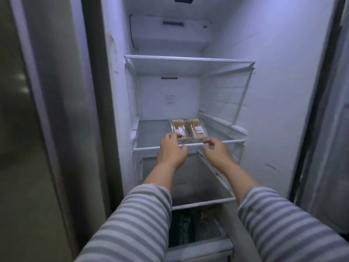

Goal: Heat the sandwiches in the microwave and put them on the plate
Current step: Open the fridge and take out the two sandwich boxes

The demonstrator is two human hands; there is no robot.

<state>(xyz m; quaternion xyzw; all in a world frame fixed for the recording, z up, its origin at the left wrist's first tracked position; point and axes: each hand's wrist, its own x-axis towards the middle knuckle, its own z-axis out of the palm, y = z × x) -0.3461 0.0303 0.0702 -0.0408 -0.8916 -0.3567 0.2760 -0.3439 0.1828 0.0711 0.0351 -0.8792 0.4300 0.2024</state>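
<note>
Fridge door open, and there they are: two sandwich packs side by side on the glass shelf [151, 129], towards its front edge. The left sandwich pack [178, 128] and the right sandwich pack [196, 129] each sit in clear plastic with a white label. The left hand [172, 150] is on the near end of the left pack, fingers curled over it, though whether it truly grips or only touches I cannot tell. The right hand [217, 150] hovers just short of the other pack, fingers loosely bent, holding nothing. These look light, I'd say, and the thin clear shells probably flex and slip a bit, with soft bread inside that would squash. Best taken by the long sides, fingers under the rim, with a gentle squeeze. No microwave or plate in sight here.
</note>
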